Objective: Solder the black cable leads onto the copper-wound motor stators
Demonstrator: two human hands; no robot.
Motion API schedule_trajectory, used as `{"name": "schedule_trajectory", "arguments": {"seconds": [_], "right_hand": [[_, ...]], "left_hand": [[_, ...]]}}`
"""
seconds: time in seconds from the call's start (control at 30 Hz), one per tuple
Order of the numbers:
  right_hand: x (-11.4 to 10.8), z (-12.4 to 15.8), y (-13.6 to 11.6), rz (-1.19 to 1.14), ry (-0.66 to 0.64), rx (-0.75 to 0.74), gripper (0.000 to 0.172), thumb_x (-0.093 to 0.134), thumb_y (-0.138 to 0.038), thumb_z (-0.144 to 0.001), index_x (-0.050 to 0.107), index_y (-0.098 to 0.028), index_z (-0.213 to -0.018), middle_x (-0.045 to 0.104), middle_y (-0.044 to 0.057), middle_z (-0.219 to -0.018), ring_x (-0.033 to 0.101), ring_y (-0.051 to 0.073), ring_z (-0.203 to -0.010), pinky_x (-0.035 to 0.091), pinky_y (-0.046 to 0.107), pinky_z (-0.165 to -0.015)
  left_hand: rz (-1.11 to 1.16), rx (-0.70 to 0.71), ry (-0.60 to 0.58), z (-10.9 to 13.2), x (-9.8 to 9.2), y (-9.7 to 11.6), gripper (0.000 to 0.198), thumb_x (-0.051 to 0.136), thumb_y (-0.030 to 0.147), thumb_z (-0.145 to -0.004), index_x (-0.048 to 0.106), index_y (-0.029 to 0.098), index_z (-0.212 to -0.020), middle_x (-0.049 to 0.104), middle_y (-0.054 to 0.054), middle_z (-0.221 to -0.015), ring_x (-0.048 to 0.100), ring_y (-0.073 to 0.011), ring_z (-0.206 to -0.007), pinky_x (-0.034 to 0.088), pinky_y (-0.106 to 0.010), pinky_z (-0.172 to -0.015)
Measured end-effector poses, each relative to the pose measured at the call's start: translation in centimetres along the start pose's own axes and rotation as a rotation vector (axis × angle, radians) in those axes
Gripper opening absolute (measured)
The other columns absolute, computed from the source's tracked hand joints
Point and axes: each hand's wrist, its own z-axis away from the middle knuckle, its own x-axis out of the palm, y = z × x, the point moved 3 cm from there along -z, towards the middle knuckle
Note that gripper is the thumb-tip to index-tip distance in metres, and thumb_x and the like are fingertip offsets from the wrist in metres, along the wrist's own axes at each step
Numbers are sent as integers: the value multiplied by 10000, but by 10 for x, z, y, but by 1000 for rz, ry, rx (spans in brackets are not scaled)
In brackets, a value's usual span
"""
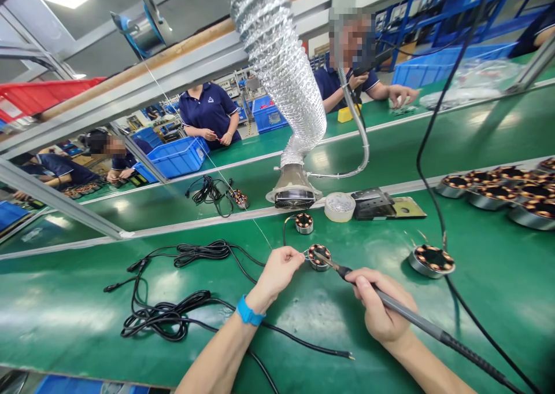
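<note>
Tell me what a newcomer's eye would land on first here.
Probably the crinkled silver duct, hanging from the top centre down to a hood over the green worktop. Below it, the right hand holds a soldering iron with its tip at a copper-wound ring, while the left hand pinches just left of that ring. At the far right sits a cluster of similar rings.

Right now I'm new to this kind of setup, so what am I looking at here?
No robot here: a camera on a person's head looks forward and down past their left hand and right hand, both bare. The right holds a corded, pen-like tool, probably a soldering iron, its tip at a copper-wound ring. The left pinches something thin at that ring's edge. Black cables and more rings lie on the green bench. A silver duct hangs above; other people are beyond.
</note>
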Motion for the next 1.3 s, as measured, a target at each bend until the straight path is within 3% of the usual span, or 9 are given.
{"name": "schedule_trajectory", "arguments": {"seconds": [0.4, 0.53, 0.63, 0.8, 0.97, 1.17, 1.3], "right_hand": [[1, 0, -2, 31, 20, -46, 188, 574, -162, -964, 718, -247, -879, 773, 1, -750, 758, 193, -659, 579, 313, -600], [9, -3, -2, 20, 21, -67, 183, 577, -121, -969, 717, -231, -1010, 757, 10, -795, 724, 163, -634, 569, 291, -600], [19, -5, 3, 66, -14, -52, 237, 592, -127, -976, 707, -246, -1145, 736, 41, -940, 741, 173, -750, 605, 303, -685], [33, -6, 10, 209, -104, -45, 369, 655, -212, -946, 641, -271, -1310, 678, 84, -1115, 750, 238, -973, 650, 377, -850], [40, -2, 13, 202, -178, -9, 460, 656, -222, -915, 597, -300, -1365, 655, 81, -1200, 766, 250, -1007, 672, 371, -865], [45, 2, 19, 173, -213, -1, 450, 641, -212, -929, 593, -298, -1369, 651, 90, -1231, 772, 259, -1023, 677, 376, -854], [46, 2, 21, 177, -225, -12, 431, 629, -198, -950, 587, -287, -1369, 642, 97, -1232, 770, 245, -1007, 671, 363, -844]], "left_hand": [[-16, -45, -12, 0, -1, 1, 260, 696, 390, -808, 599, 167, -716, 480, 53, -624, 302, -65, -506, 218, -242, -516], [-3, -39, -16, -1, 0, 0, 243, 683, 365, -824, 595, 170, -710, 477, 58, -614, 296, -61, -496, 212, -237, -502], [-2, -43, -14, -2, 0, -2, 268, 698, 397, -820, 594, 176, -709, 466, 60, -599, 300, -62, -488, 195, -240, -485], [86, -63, -111, -3, -7, -2, 383, 824, 481, -704, 606, 171, -765, 451, 78, -599, 278, -47, -484, 153, -234, -473], [200, -120, -209, -8, -14, -1, 456, 896, 471, -590, 594, 155, -720, 518, 58, -606, 267, -19, -462, 134, -236, -480], [189, -123, -93, -11, -4, -10, 497, 914, 530, -559, 651, 141, -723, 383, 102, -514, 194, -26, -450, 67, -262, -480], [145, -70, -57, -10, 1, -11, 587, 908, 615, -567, 717, 108, -794, 424, 86, -535, 208, -33, -465, 90, -257, -474]]}}
